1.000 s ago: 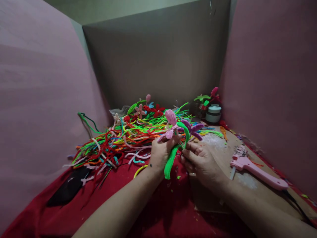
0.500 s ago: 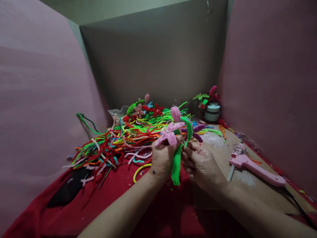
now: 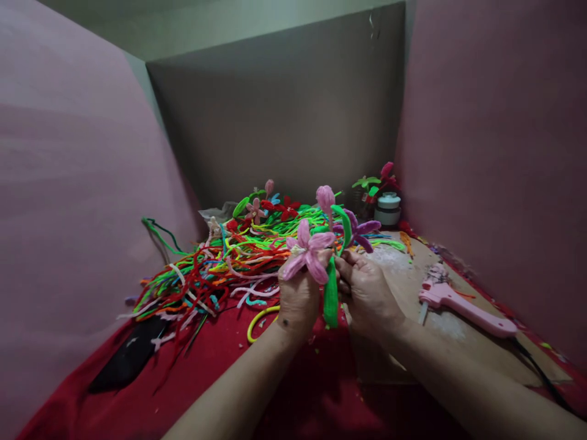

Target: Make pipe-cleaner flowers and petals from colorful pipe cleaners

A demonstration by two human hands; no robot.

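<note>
Found gripped in left hand (image 3: pixel 298 300), pinched near leaves (image 3: pixel 331 299) by right hand (image 3: pixel 372 293): bouquet (image 3: pixel 323 241), between pile (image 3: pixel 257 252) at left and glue gun (image 3: pixel 468 310) at right. Liable to splay if pinched loosely.

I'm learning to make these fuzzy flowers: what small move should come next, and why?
Perhaps the right hand should press the lower green leaf snugly inward at its top, while the left hand steadies the open pink flower: the right fingers are bent close beside that end, and the leaf's bottom hangs free.
</note>
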